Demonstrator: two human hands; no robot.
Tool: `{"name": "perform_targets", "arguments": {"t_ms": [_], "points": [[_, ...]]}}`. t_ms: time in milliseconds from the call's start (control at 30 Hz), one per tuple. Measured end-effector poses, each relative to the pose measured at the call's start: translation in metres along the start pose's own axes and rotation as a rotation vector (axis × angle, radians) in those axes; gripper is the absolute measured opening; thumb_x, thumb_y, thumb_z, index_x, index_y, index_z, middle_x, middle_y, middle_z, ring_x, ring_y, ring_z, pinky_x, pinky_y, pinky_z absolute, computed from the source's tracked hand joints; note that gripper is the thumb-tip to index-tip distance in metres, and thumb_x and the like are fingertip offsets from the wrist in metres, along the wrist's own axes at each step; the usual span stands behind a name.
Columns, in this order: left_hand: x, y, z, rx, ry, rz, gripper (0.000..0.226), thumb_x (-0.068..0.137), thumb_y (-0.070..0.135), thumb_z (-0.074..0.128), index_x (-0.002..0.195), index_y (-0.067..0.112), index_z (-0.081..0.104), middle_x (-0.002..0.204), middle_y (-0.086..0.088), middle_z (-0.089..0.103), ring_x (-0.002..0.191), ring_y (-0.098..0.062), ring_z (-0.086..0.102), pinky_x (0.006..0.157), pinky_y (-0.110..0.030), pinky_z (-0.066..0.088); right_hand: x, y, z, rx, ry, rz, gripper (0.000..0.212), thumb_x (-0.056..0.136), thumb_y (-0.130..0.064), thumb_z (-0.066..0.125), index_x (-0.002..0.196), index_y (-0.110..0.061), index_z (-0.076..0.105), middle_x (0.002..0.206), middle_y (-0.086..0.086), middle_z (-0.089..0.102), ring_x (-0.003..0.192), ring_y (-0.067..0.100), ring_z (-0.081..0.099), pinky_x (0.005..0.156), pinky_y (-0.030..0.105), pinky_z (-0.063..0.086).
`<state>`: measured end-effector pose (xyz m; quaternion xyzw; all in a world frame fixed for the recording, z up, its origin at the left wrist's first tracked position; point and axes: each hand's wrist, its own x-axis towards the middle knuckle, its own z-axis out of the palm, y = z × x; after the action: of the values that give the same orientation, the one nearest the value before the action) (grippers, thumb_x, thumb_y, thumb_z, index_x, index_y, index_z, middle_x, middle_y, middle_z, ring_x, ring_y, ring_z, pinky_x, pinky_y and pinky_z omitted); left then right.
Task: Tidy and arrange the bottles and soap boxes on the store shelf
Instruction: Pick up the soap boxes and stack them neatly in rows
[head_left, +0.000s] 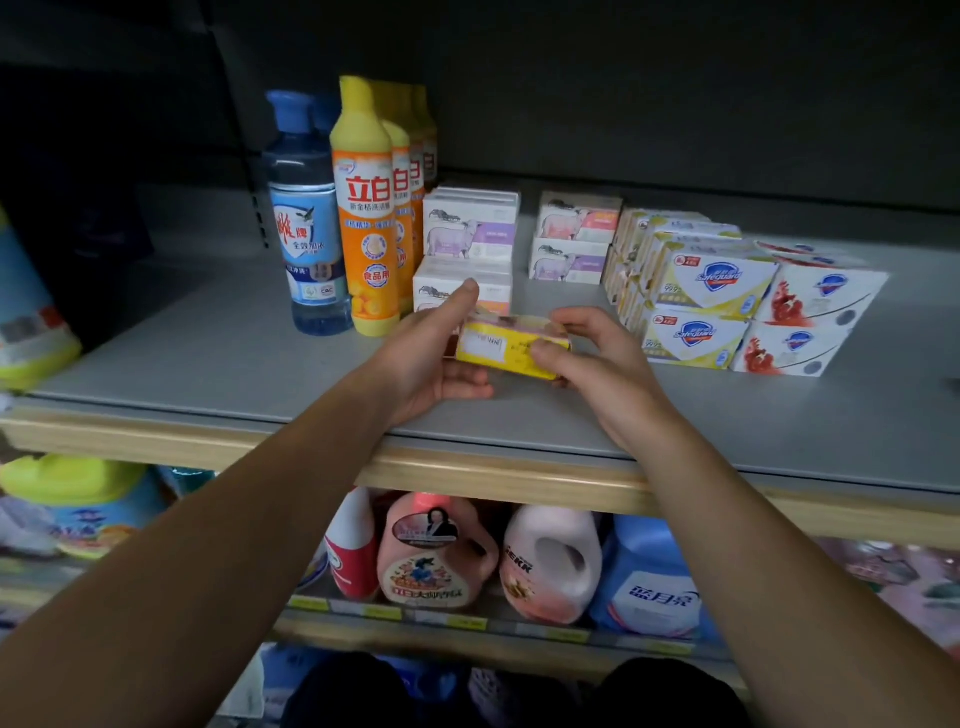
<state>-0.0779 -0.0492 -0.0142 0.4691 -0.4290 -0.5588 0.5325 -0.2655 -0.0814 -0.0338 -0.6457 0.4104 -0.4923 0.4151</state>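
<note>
Both hands hold one yellow soap box (511, 348) just above the front part of the grey shelf (208, 364). Left hand (431, 358) cups the box's left end, forefinger stretched up along it, thumb underneath. Right hand (592, 353) grips the right end, thumb across the front face, fingers curled over the top. White label with a barcode on the box's near face; print too blurred to read.

Behind the left hand: two stacked white soap boxes with a sheep picture (470, 231), purple panels, text unreadable. A second stack of two sheep boxes (574, 239) stands to the right, apart from the first.

Farther right: white-and-yellow boxes marked "Safeguard" (711, 283), stacked two high in a row running back. Touching them on the right, white-and-red Safeguard boxes (818, 306), also two high.

Left side of shelf: clear blue bottle (306, 228) with blue cap, eagle emblem on its label. Just beside it a row of orange-yellow bottles (366, 218) reading "立白", the front one also "食品用".

Lower shelf: pink jugs (434, 556), one lettered "EKK", and a blue jug (652, 577) reading "蓝月亮".
</note>
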Motion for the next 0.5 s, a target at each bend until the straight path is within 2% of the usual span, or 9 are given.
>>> {"name": "perform_targets", "arguments": {"t_ms": [67,100,167,233,300,367,433,500], "points": [[0.000,-0.001,-0.001,0.001,-0.018,0.019,0.030,0.091,0.043,0.062,0.099,0.014,0.066,0.075,-0.007,0.070,0.050,-0.017,0.062,0.053,-0.032,0.057,-0.001,0.001,-0.001,-0.036,-0.016,-0.034,0.060,0.060,-0.045,0.078,0.116,-0.034,0.060,0.114,-0.017,0.063,0.082,0.010,0.063,0.081,0.035,0.053],[-0.001,-0.002,-0.002,-0.015,-0.036,0.033,0.025,0.090,0.035,0.065,0.101,0.013,0.065,0.078,-0.008,0.070,0.051,-0.018,0.062,0.053,-0.032,0.057,-0.001,0.001,-0.001,-0.039,-0.021,-0.051,0.061,0.059,-0.051,0.075,0.117,-0.039,0.059,0.117,-0.018,0.062,0.088,0.005,0.064,0.085,0.034,0.053],[-0.003,-0.004,-0.004,-0.060,-0.061,0.064,0.029,0.081,0.027,0.071,0.106,0.014,0.063,0.085,-0.008,0.071,0.056,-0.021,0.065,0.053,-0.032,0.057,0.001,0.003,-0.001,-0.025,-0.006,-0.062,0.068,0.061,-0.060,0.068,0.125,-0.038,0.055,0.124,-0.017,0.059,0.096,-0.009,0.061,0.088,0.034,0.053],[-0.004,-0.006,-0.004,-0.063,-0.079,0.109,0.035,0.075,0.024,0.073,0.107,0.016,0.062,0.090,-0.005,0.073,0.065,-0.024,0.070,0.054,-0.032,0.057,0.003,0.005,-0.001,-0.035,0.029,-0.033,0.071,0.065,-0.063,0.064,0.128,-0.033,0.054,0.121,-0.014,0.062,0.100,-0.005,0.063,0.092,0.038,0.054],[-0.006,-0.007,-0.003,-0.031,-0.089,0.157,0.036,0.079,0.015,0.071,0.114,0.013,0.062,0.095,-0.004,0.073,0.073,-0.023,0.071,0.057,-0.032,0.058,0.005,0.007,-0.001,-0.086,0.057,-0.037,0.055,0.067,-0.061,0.062,0.114,-0.031,0.063,0.106,-0.010,0.070,0.098,0.005,0.066,0.097,0.041,0.052],[-0.008,-0.007,-0.002,-0.001,-0.075,0.209,0.037,0.085,0.003,0.067,0.121,0.005,0.059,0.100,-0.007,0.071,0.079,-0.022,0.069,0.062,-0.034,0.058,0.006,0.008,-0.001,-0.130,0.075,-0.041,0.036,0.068,-0.051,0.066,0.097,-0.029,0.067,0.095,-0.007,0.073,0.092,0.009,0.068,0.095,0.042,0.052],[-0.010,-0.007,0.000,0.031,-0.040,0.252,0.039,0.084,-0.006,0.065,0.122,-0.001,0.058,0.107,-0.014,0.067,0.087,-0.024,0.067,0.069,-0.038,0.060,0.005,0.008,-0.001,-0.153,0.074,-0.051,0.026,0.069,-0.040,0.068,0.093,-0.030,0.066,0.094,-0.007,0.073,0.091,0.009,0.068,0.093,0.041,0.053],[-0.013,-0.007,0.003,0.097,0.008,0.303,0.040,0.081,-0.011,0.067,0.120,-0.003,0.059,0.116,-0.023,0.064,0.094,-0.027,0.064,0.078,-0.042,0.059,0.004,0.007,-0.002,-0.162,0.059,-0.078,0.025,0.070,-0.037,0.068,0.094,-0.032,0.065,0.095,-0.010,0.073,0.091,0.007,0.068,0.090,0.037,0.054]]}}
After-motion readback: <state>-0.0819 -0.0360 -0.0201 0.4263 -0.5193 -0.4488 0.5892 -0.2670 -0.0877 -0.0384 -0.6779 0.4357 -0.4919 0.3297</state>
